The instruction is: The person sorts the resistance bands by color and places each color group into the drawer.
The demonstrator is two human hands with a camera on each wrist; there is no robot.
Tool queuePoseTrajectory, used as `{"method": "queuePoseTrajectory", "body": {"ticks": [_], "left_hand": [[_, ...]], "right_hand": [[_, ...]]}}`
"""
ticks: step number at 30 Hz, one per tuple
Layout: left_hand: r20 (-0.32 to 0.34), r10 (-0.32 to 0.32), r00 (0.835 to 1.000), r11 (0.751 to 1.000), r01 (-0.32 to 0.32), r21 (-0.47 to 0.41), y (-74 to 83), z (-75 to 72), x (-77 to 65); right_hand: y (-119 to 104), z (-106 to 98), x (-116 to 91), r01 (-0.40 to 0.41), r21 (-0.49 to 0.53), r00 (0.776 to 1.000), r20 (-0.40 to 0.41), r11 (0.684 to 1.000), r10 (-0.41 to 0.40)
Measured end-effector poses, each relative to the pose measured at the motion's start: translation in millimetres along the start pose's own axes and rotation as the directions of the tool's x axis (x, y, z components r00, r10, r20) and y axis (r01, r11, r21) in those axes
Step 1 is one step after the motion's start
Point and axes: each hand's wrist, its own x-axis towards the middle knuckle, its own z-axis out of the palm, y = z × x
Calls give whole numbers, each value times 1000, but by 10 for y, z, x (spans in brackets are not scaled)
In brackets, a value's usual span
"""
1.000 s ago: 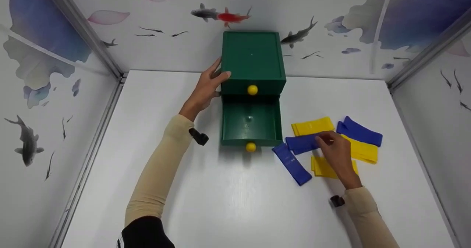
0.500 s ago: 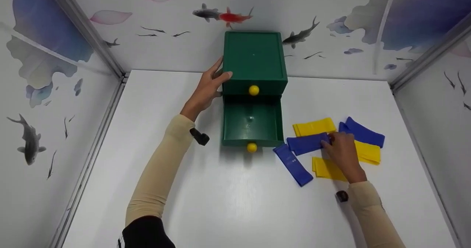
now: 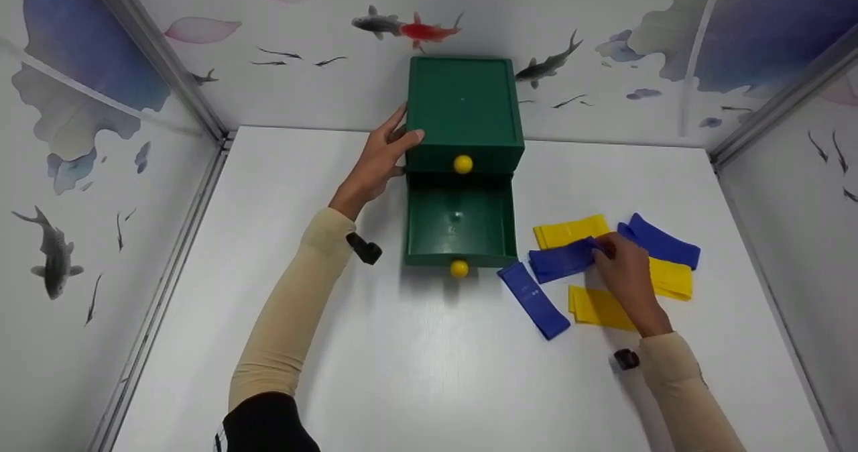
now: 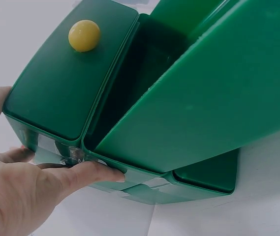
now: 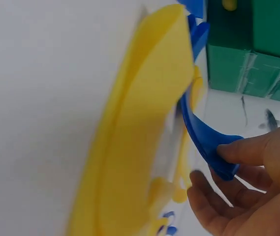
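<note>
My left hand [image 3: 379, 157] rests against the left side of a green drawer cabinet [image 3: 462, 103], thumb on its top edge. In the left wrist view, its fingers [image 4: 93, 172] lie fairly straight along the side wall. The drawer [image 3: 459, 220] below the top one is pulled out, with nothing in it. My right hand [image 3: 623, 271] pinches the right end of a folded blue resistance band [image 3: 563, 259] between thumb and fingers. That end is raised and bent in the right wrist view, where the band [image 5: 206, 140] curves up to the fingertips.
Around the right hand lie a yellow band [image 3: 570, 229], another blue band [image 3: 534, 301] beside the drawer's front corner, a yellow band [image 3: 600, 308] nearer me, and a blue band [image 3: 663, 241] overlapping a yellow one [image 3: 672, 279] at the right. Patterned walls stand behind and at both sides.
The right hand has shifted slightly right along the blue band and now lifts its end; the band has slid a little to the right. The left hand has stayed on the cabinet.
</note>
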Motion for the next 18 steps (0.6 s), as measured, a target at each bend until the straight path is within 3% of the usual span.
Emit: {"method": "queuePoseTrajectory", "body": {"ticks": [5,11,15,18], "left_hand": [[-1,-1,1000,1000,1,0,8,6,1],[1,-6,1000,1000,6,1,14,10,1],[-5,-12,1000,1000,12,2,20,12,-4],[0,-1,1000,1000,1,-2,11,13,-5]], "right_hand": [[-204,-133,-32,99,35,992,-84,995,-95],[-547,-342,-54,232,21,959,-173,973,-225],[-763,-486,-40,332,-8,921,-215,943,-326],[-908,-585,-22,425,-41,874,-240,904,-422]]}}
